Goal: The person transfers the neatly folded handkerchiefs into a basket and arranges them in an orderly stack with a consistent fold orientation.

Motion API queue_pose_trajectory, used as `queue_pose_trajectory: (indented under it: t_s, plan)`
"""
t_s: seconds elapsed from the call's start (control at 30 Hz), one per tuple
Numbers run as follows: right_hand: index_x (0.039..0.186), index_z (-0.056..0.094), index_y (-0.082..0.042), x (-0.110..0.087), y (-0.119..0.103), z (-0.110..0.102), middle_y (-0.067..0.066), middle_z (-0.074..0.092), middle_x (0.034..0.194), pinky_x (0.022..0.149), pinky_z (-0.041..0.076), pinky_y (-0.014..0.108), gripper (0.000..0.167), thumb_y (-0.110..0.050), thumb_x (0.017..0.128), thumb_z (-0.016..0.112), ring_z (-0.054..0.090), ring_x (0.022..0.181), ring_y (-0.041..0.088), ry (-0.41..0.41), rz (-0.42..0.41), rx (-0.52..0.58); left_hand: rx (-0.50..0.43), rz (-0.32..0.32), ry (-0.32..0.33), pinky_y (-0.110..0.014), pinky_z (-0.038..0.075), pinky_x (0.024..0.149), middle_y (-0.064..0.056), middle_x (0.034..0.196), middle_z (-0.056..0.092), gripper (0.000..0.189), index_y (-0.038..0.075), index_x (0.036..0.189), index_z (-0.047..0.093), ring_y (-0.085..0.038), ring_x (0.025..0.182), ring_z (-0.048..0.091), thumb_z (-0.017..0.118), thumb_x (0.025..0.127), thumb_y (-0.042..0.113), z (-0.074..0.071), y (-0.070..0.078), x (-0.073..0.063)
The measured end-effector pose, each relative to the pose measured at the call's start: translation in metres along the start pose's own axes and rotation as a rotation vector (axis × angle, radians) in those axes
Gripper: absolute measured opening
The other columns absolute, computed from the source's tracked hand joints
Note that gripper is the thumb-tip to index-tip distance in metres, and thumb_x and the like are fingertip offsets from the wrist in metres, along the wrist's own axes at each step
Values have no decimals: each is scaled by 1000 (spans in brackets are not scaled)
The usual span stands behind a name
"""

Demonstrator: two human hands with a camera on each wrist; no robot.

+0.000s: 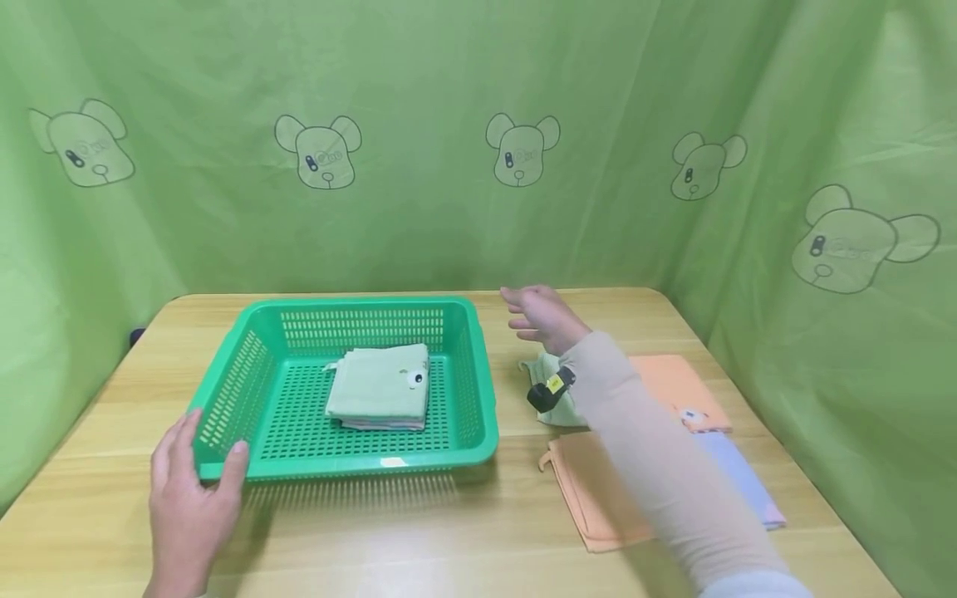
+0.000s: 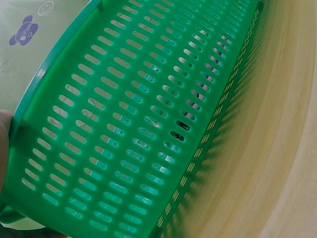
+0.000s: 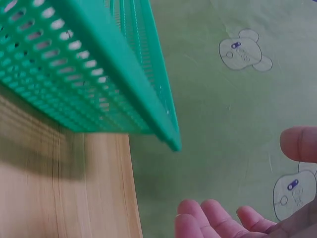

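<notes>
A green plastic basket [image 1: 489,415] with slotted walls stands on the table. Inside it lies a small stack of folded towels, a pale green towel [image 1: 381,382] on top with an eye-like patch and a hanging loop. My left hand [image 1: 190,490] is at the basket's near left corner, thumb by the front rim and fairly straight fingers along the left side. Beyond the right rim, my right hand [image 1: 549,317] hovers with its fingers extended and apart from the basket. Its palm holds nothing in the right wrist view, where the fingers [image 3: 213,218] are spread from the thumb.
Right of the basket lie another pale green towel [image 1: 549,411], partly under the right forearm, a near orange towel [image 1: 598,498], a far orange towel [image 1: 665,382] and a blue towel [image 1: 736,473]. A green curtain [image 1: 419,224] with printed bear heads surrounds the wooden table [image 1: 359,548].
</notes>
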State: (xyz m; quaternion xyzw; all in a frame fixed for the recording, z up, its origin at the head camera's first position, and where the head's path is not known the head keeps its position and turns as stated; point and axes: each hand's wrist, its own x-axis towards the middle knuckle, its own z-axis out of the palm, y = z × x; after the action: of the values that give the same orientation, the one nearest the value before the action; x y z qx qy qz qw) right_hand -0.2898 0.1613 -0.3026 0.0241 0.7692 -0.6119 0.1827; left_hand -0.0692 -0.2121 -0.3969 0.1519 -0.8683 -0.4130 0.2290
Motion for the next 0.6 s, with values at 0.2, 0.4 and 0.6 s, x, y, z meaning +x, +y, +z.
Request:
queue_pose_trajectory:
  t_s: [0.2,0.4,0.6]
  plan:
    - [147,24,6,1,6,-14,25,31,150,112,32,49,64,-32,101,49,39,132,42,0,4,-32,-1,22,13,-79,22,98,-18,155,24,67,13,153,28,-49,135,27,58,95,28,0,1,-1]
    - [149,21,5,2,11,-31,25,26,152,112,30,51,66,-32,101,48,36,133,44,13,19,-55,-6,28,22,-79,22,97,-18,155,24,67,13,153,29,-50,134,28,58,95,27,1,-1,0]
    - [151,15,4,3,16,-45,25,19,155,113,27,52,68,-30,101,48,31,136,46,13,33,-52,-3,12,12,-79,21,98,-17,155,23,67,15,154,27,-50,135,27,58,95,28,0,-1,0]
